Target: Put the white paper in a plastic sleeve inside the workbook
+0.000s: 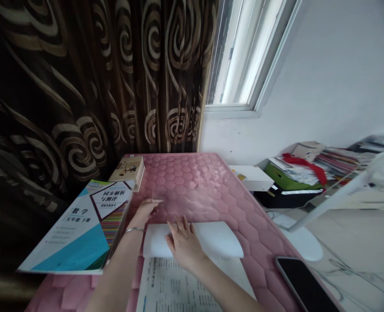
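Note:
A printed paper sheet [179, 286] lies on the pink quilted table [208, 186], its far end folded over into a white rolled flap [217, 238]. My right hand [183, 242] lies flat on that flap, fingers stretched out and pressing it down. My left hand [144, 212] rests on the table just left of the flap, fingers extended, a thin bracelet on the wrist. It holds nothing.
A large blue-and-white textbook [81, 229] hangs over the table's left edge, with a smaller book [128, 171] behind it. A black phone [305, 284] lies at the right edge. A dark patterned curtain, a window, a white box and stacked books stand beyond.

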The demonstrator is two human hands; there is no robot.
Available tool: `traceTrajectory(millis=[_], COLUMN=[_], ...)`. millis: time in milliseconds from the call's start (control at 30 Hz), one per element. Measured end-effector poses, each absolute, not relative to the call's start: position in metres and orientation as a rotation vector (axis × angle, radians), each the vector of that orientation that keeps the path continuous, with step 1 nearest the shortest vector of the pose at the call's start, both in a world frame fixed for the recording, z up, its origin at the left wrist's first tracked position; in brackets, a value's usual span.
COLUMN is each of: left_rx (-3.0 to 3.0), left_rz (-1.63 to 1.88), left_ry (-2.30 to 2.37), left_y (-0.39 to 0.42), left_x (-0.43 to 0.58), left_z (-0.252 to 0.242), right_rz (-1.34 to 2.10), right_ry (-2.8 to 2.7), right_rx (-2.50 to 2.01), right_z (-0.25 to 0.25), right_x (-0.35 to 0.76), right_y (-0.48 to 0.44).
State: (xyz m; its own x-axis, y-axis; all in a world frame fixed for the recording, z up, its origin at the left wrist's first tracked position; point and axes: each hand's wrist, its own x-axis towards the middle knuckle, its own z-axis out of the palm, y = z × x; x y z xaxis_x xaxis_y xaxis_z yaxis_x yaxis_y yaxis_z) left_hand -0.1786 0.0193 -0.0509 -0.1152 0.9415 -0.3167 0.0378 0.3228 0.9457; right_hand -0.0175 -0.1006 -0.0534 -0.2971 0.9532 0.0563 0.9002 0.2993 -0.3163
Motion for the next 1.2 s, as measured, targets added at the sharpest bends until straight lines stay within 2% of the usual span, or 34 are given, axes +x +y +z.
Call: traceTrajectory(millis=[300,567,767,1000,1200], left_rx=[0.806,0.882,1.008,0.930,1.215], left_rz=[0.972,1.042,1.048,1.067,1.173], left_ry=[0.989,0.759,0.771,0.843,1.305], left_y=[-0.043,-0.055,-0.048,-0.055,-0.054], left_x=[-0.198,-0.206,-0.206,-0.204,-0.198], left_z=[-0.060,-0.056,-0.049,-0.064,-0.074], right_rz=[0.301,0.250,0.282,0.139,0.131], right_ry=[-2.325,-2.304,-2.314,-2.200,-2.158], right_rx=[-1.822,-1.813,-1.861,-1.748,-1.956], right_z=[-0.057,-0.037,-0.031,-0.026,-0.040], right_x=[-0.012,-0.016,-0.018,-0.007,-0.005], right_y=[-0.121,-0.131,-0.118,-0.123,-0.101])
